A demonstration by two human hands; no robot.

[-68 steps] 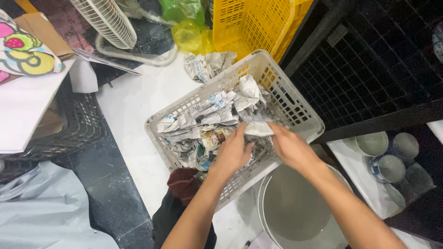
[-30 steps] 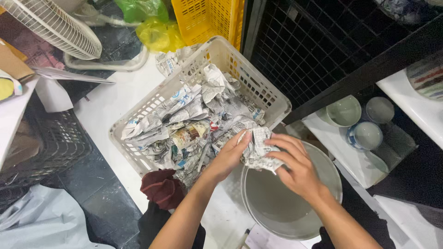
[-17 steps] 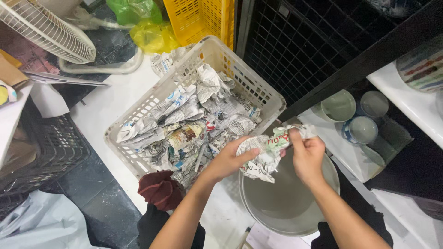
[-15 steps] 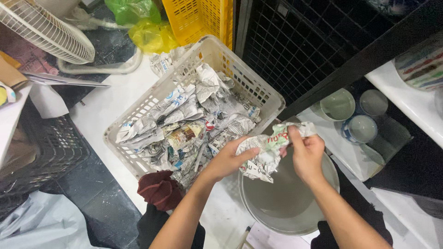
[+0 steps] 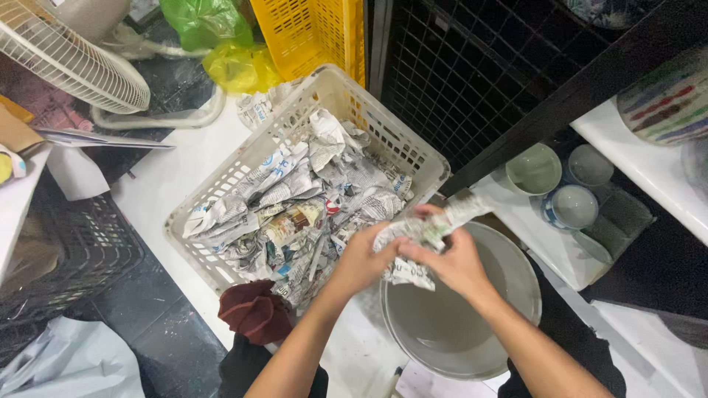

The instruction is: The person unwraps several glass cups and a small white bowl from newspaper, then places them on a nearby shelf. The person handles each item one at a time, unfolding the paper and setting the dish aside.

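Observation:
Both hands hold one crumpled newspaper bundle (image 5: pixel 435 225) over the near rim of a large grey bowl (image 5: pixel 472 324). My left hand (image 5: pixel 363 259) grips the bundle's left end, and my right hand (image 5: pixel 451 262) closes around its middle from the right. What the paper wraps is hidden. Just to the left stands a white plastic basket (image 5: pixel 221 199) filled with several more newspaper-wrapped bundles (image 5: pixel 295 214).
A yellow crate (image 5: pixel 313 33) and green and yellow plastic bags (image 5: pixel 221 44) lie behind the basket. A white fan (image 5: pixel 66 59) is at top left. Small glazed cups (image 5: pixel 553 184) sit on a shelf at right, behind black wire mesh (image 5: pixel 472 74). A dark red cloth (image 5: pixel 254 313) lies near my left arm.
The hands lifted a wrapped bundle out of the basket and carried it right, over the grey bowl. They have since drawn closer together on the paper.

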